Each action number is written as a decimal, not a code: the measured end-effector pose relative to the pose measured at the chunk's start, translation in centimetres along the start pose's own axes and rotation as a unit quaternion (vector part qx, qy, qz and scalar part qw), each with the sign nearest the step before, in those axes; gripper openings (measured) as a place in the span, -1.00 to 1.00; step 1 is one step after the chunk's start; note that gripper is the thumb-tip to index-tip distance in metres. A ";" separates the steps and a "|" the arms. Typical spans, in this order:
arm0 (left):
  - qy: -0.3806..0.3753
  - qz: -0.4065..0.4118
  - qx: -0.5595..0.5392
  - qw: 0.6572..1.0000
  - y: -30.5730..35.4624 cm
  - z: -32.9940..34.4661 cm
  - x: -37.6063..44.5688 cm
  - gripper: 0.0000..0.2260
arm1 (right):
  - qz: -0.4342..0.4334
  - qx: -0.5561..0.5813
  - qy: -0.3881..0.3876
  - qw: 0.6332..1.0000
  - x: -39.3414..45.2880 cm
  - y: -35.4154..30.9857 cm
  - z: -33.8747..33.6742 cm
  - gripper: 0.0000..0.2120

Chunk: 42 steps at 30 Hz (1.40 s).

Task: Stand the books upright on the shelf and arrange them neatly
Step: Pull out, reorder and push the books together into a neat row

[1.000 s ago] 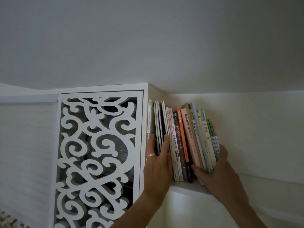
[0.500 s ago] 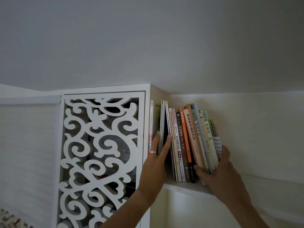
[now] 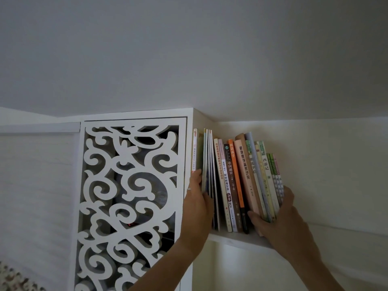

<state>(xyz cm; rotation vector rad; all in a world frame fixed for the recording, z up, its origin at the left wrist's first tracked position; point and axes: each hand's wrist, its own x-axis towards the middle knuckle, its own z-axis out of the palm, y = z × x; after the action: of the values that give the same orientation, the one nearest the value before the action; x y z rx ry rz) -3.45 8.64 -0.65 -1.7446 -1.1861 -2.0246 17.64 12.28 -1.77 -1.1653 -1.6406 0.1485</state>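
- My left hand [image 3: 197,208] reaches up at the left end of the shelf [image 3: 235,240], close beside the white cabinet with the scrollwork door [image 3: 130,196].
- Its fingers go in between the thin red-topped book [image 3: 195,150], which stands against the cabinet side, and the bundle of thin booklets [image 3: 210,164]; the thumb lies on the near side of that bundle, so this hand is grasping the booklets low down.
- A ring [image 3: 189,189] shows on one finger of that hand.
- The booklets stand nearly upright, tilted a little with their tops to the left.
- My right hand [image 3: 279,221] clasps the right end of the row: the thumb presses on the spines near the foot of the pink book [image 3: 244,175], and the fingers wrap round the outer side of the last small green-and-pink books [image 3: 276,177].
- The books held by that hand lean to the left, tops against their neighbours.
- Between my hands stand the cream book [image 3: 219,175], a dark one [image 3: 230,175] and an orange one [image 3: 236,175], spines outward, their feet on the shelf near its front edge.
- The whole row sits at the left end of the shelf, in the corner under the ceiling [image 3: 189,49].
- The right stretch of the shelf runs on along the pale wall [image 3: 336,164].
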 end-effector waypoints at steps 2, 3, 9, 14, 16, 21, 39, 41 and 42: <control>-0.010 0.001 0.041 0.999 0.4 0.1 0.0 -0.63 | 0.000 -0.002 0.000 1.000 0.0 0.0 0.0 0.05; -0.015 0.016 0.095 0.995 0.4 0.3 -0.2 -0.59 | 0.001 -0.003 -0.002 1.000 0.0 0.0 0.0 0.06; 0.044 0.066 0.396 0.915 -2.1 1.5 -2.0 -0.43 | 0.003 -0.010 -0.001 1.000 0.0 0.0 0.0 0.09; 0.035 0.057 0.436 0.897 -2.9 1.6 -2.1 -0.66 | 0.003 -0.015 -0.001 1.000 0.0 0.0 0.1 0.08; 0.026 0.037 0.421 0.906 -2.7 1.6 -1.9 -0.76 | 0.005 -0.019 -0.001 1.000 0.0 0.1 0.0 0.09; 0.038 0.001 0.262 0.964 -0.8 1.1 -1.2 -0.83 | 0.000 -0.027 0.000 1.000 0.1 0.1 0.1 0.11; -0.027 -0.100 0.143 0.984 -0.6 2.9 -5.7 -0.26 | 0.002 -0.027 0.009 1.000 0.0 0.4 0.4 0.06; -0.035 -0.106 0.090 0.990 -0.3 3.2 -5.5 -0.37 | 0.002 -0.028 0.012 1.000 0.0 0.3 0.3 0.05; -0.044 -0.102 0.068 0.991 -0.2 3.3 -5.4 -0.38 | 0.000 -0.028 0.013 1.000 0.0 0.3 0.3 0.05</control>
<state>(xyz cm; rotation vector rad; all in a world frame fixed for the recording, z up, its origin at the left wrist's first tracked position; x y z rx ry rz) 0.28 9.25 -5.74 -1.7254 -1.5508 -1.9368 17.52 12.59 -2.05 -1.2042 -1.6313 0.0875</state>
